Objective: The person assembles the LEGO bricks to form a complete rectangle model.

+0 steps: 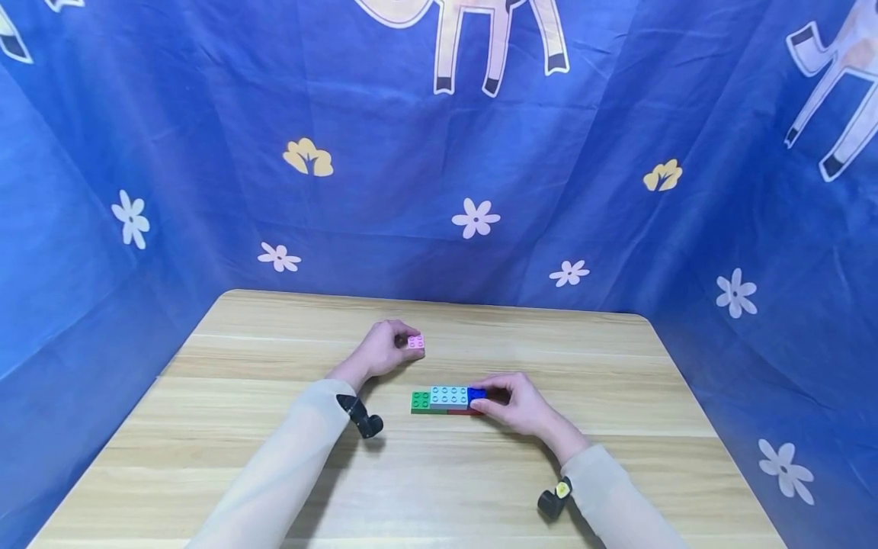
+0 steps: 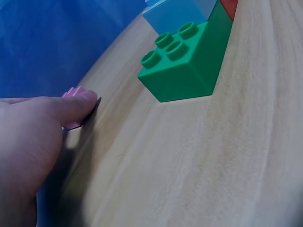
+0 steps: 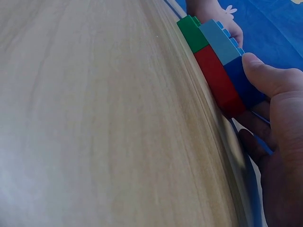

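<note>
Pink brick (image 1: pixel 415 342); stack (image 1: pixel 449 396) — green, pale blue, deep blue, red; curtain (image 1: pixel 384 152) — blue, flowered.

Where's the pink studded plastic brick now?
Head view, just left of centre: the pink studded plastic brick is pinched in the left hand, beyond the green studded brick.

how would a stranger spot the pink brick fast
On the wooden table, find the left hand, beyond the joined bricks. It pinches the pink brick, small and squarish from above. Unlike those neighbours, this one is pink and separate.
</note>
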{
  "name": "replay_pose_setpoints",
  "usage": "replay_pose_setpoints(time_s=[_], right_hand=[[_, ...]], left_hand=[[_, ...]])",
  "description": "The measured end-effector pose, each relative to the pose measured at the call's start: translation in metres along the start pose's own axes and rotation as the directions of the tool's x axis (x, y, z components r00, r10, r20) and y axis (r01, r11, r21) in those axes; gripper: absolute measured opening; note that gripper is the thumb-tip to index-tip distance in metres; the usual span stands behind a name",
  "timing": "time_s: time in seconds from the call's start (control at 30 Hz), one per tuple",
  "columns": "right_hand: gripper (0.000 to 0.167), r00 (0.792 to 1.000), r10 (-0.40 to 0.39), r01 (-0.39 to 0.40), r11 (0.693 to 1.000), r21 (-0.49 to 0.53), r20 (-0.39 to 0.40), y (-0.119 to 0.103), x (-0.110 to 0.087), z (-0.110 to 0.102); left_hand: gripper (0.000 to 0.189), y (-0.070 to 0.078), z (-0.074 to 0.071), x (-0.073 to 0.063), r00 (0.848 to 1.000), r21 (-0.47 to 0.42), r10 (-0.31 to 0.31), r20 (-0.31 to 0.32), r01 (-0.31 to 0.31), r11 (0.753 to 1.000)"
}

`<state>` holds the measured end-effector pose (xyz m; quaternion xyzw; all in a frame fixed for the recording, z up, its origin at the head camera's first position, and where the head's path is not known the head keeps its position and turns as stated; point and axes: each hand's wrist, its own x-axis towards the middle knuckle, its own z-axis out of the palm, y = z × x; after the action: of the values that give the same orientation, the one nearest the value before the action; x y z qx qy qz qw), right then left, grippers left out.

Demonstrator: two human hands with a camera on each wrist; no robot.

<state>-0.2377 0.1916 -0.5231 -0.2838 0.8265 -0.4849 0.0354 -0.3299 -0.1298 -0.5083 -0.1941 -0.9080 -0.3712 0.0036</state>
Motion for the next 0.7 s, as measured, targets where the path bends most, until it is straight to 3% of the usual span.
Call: replay_pose_setpoints(time_s=[0.5, 0.7], right_hand=[[0.03, 1.0, 0.014, -0.014, 1.0, 0.001, -0.005, 0.0, -0.003, 0.002], [0.03, 1.0, 0.014, -0.014, 1.0, 0.003, -0.009, -0.001, -0.002, 0.001]], left_hand=[[0.045, 0.012, -0.016, -0.014, 1.0, -0.128, -0.009, 0.019, 0.012, 0.992], [0.047, 0.02, -0.024, -0.023, 1.0, -0.146, 0.021, 0.013, -0.019, 0.989]])
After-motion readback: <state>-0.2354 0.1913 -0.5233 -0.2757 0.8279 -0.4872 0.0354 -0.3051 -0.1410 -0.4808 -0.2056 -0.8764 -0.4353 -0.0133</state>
